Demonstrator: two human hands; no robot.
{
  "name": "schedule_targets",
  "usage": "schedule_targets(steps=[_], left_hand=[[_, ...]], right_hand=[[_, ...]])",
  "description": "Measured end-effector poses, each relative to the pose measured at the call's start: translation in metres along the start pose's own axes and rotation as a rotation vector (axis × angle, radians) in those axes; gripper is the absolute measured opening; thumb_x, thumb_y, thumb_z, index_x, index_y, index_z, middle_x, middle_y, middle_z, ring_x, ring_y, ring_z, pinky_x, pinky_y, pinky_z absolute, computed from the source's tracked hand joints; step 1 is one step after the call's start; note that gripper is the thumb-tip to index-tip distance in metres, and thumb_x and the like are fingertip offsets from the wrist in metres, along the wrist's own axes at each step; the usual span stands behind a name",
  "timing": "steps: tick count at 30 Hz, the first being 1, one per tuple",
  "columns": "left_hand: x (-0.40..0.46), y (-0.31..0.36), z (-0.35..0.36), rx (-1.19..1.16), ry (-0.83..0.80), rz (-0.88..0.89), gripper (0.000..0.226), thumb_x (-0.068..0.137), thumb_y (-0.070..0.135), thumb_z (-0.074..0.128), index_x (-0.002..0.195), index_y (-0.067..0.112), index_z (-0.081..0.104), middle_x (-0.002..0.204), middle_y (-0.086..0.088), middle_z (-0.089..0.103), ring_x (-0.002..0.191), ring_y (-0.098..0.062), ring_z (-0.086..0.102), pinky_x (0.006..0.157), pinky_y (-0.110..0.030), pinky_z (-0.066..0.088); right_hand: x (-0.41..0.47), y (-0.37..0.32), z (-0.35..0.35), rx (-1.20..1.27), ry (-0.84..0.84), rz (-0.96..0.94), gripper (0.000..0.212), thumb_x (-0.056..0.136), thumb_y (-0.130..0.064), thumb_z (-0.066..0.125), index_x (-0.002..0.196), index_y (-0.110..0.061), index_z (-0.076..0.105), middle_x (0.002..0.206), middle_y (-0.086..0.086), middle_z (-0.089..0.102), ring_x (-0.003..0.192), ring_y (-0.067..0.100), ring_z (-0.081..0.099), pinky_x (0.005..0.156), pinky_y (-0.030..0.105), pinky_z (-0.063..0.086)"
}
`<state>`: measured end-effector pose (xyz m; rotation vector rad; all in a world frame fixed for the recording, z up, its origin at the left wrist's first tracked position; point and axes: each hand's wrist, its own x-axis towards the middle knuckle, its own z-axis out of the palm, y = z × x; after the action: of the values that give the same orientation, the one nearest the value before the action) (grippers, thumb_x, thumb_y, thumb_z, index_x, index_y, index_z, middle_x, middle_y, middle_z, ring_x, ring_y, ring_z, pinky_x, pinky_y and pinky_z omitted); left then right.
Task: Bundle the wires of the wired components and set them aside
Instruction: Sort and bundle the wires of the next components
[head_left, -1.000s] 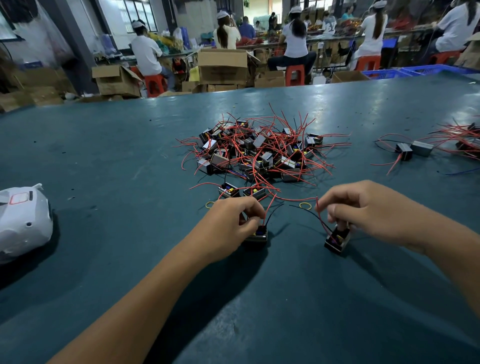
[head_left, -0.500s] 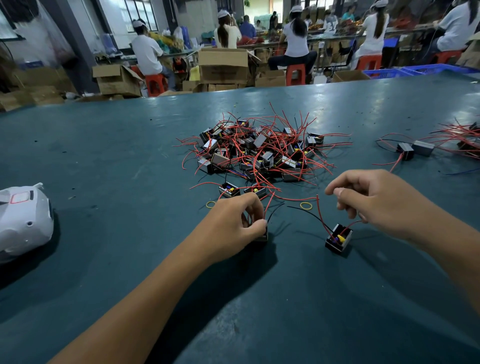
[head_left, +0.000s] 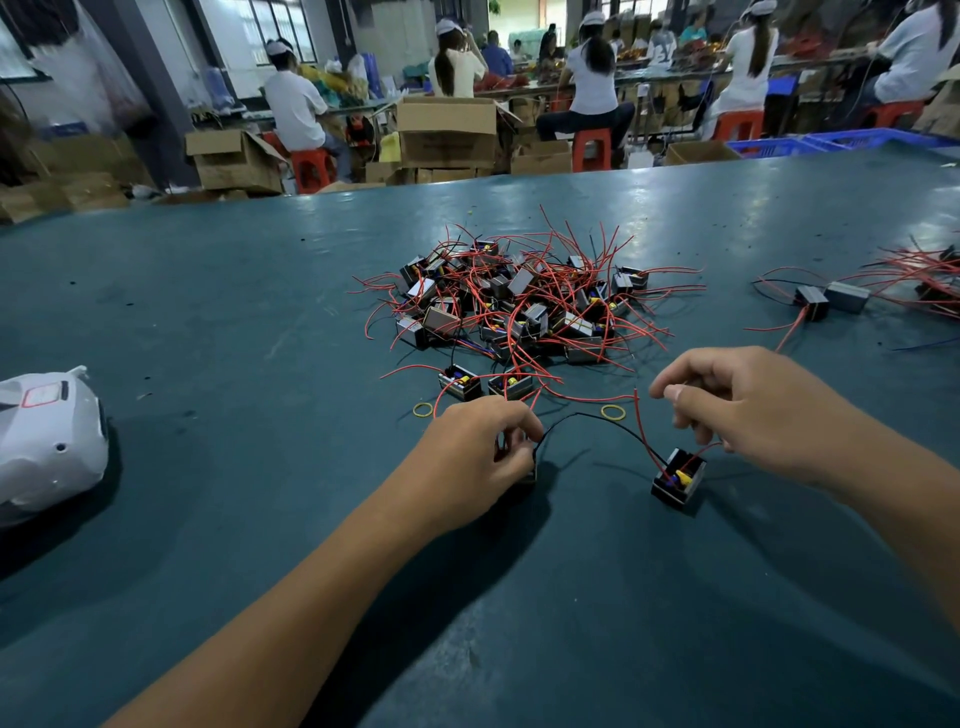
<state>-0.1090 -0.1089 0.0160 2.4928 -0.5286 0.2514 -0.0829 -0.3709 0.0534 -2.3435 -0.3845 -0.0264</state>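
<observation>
On the teal table (head_left: 260, 322), nearer than the component pile (head_left: 519, 301), the left hand (head_left: 472, 457) grips one component; the right hand (head_left: 737, 410) pinches red wires (head_left: 640, 426).

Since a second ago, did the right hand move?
Yes. The right hand has lifted up and away from the small black component on the table, toward the pile, pulling its red wires.

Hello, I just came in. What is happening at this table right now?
A person is sorting small wired components on a green table. The left hand grips one component, mostly hidden under it. The right hand pinches the red wires of another component, which sits on the table. A tangled pile waits behind, two yellow rubber bands lie near the hands, and a few components lie to the right.
</observation>
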Motion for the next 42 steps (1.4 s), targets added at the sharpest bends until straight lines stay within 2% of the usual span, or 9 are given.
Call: schedule_targets(steps=[7, 11, 17, 22, 28, 30, 32, 34, 42], left_hand=[[0.0, 0.0, -0.005, -0.059, -0.088, -0.012, 0.008, 0.087, 0.027, 0.072, 0.09, 0.03, 0.065, 0.088, 0.011, 0.062, 0.078, -0.006, 0.054, 0.07, -0.026, 0.044], [0.0, -0.001, -0.008, -0.1, -0.143, -0.009, 0.011, 0.085, 0.025, 0.076, 0.087, 0.027, 0.065, 0.087, 0.013, 0.061, 0.069, -0.002, 0.05, 0.064, -0.02, 0.038], [-0.002, -0.004, -0.022, -0.075, -0.26, 0.033, 0.04, 0.078, 0.027, 0.084, 0.106, 0.035, 0.057, 0.107, 0.016, 0.054, 0.089, -0.006, 0.053, 0.079, -0.016, 0.044], [-0.002, -0.008, -0.024, 0.162, -0.256, 0.0, 0.048, 0.08, 0.043, 0.079, 0.116, 0.034, 0.049, 0.106, 0.029, 0.045, 0.099, 0.004, 0.034, 0.09, -0.02, 0.026], [-0.001, -0.003, -0.023, 0.179, -0.23, 0.074, 0.028, 0.086, 0.043, 0.074, 0.107, 0.029, 0.063, 0.102, 0.018, 0.06, 0.097, -0.005, 0.054, 0.093, -0.032, 0.039], [-0.004, 0.004, -0.023, 0.054, -0.1, 0.131, 0.027, 0.083, 0.037, 0.079, 0.102, 0.024, 0.066, 0.094, 0.015, 0.061, 0.085, -0.005, 0.056, 0.081, -0.029, 0.047], [-0.006, 0.013, -0.024, 0.026, 0.045, 0.238, 0.024, 0.081, 0.032, 0.079, 0.098, 0.02, 0.067, 0.088, 0.014, 0.059, 0.076, -0.002, 0.052, 0.07, -0.017, 0.043], [-0.008, 0.02, -0.025, 0.037, 0.151, 0.332, 0.025, 0.078, 0.026, 0.081, 0.097, 0.016, 0.067, 0.086, 0.012, 0.056, 0.07, -0.007, 0.05, 0.065, -0.014, 0.038], [-0.012, 0.028, -0.028, -0.012, 0.173, 0.456, 0.027, 0.077, 0.015, 0.082, 0.099, 0.008, 0.068, 0.091, 0.001, 0.056, 0.067, -0.02, 0.053, 0.059, -0.032, 0.049]], right_hand=[[-0.002, 0.002, -0.007, -0.096, -0.19, -0.006, 0.02, 0.092, -0.013, 0.061, 0.089, -0.031, 0.068, 0.079, -0.001, 0.072, 0.07, 0.012, 0.066, 0.065, 0.027, 0.05], [-0.004, 0.0, -0.011, -0.124, -0.241, -0.104, 0.019, 0.088, -0.012, 0.068, 0.091, -0.032, 0.067, 0.085, -0.014, 0.069, 0.075, 0.003, 0.063, 0.068, 0.015, 0.046], [-0.009, 0.004, -0.016, -0.411, -0.471, -0.127, 0.051, 0.074, -0.052, 0.077, 0.118, -0.045, 0.052, 0.115, -0.031, 0.05, 0.112, -0.013, 0.045, 0.094, 0.011, 0.036], [-0.007, 0.002, -0.009, -0.506, -0.385, -0.1, 0.033, 0.081, -0.049, 0.073, 0.105, -0.035, 0.057, 0.102, -0.02, 0.057, 0.097, -0.001, 0.055, 0.089, 0.02, 0.043], [-0.002, 0.007, -0.002, -0.547, -0.186, -0.029, 0.053, 0.078, -0.056, 0.072, 0.118, -0.027, 0.053, 0.112, -0.01, 0.056, 0.106, 0.011, 0.055, 0.097, 0.031, 0.043], [-0.003, 0.003, -0.005, -0.405, -0.029, -0.098, 0.054, 0.076, -0.052, 0.074, 0.119, -0.025, 0.054, 0.107, -0.009, 0.058, 0.098, 0.008, 0.056, 0.091, 0.024, 0.043], [-0.007, -0.006, -0.007, -0.214, 0.218, -0.275, 0.038, 0.083, -0.045, 0.073, 0.111, -0.023, 0.06, 0.089, -0.011, 0.061, 0.079, 0.003, 0.056, 0.074, 0.012, 0.04], [-0.015, -0.02, -0.003, -0.014, 0.388, -0.416, 0.019, 0.088, -0.04, 0.066, 0.098, -0.024, 0.064, 0.07, -0.008, 0.06, 0.06, 0.009, 0.053, 0.058, 0.014, 0.039], [-0.031, -0.042, 0.031, 0.337, 0.122, -0.241, 0.024, 0.083, -0.045, 0.069, 0.095, -0.026, 0.066, 0.058, -0.001, 0.06, 0.045, 0.013, 0.049, 0.046, 0.021, 0.041]])
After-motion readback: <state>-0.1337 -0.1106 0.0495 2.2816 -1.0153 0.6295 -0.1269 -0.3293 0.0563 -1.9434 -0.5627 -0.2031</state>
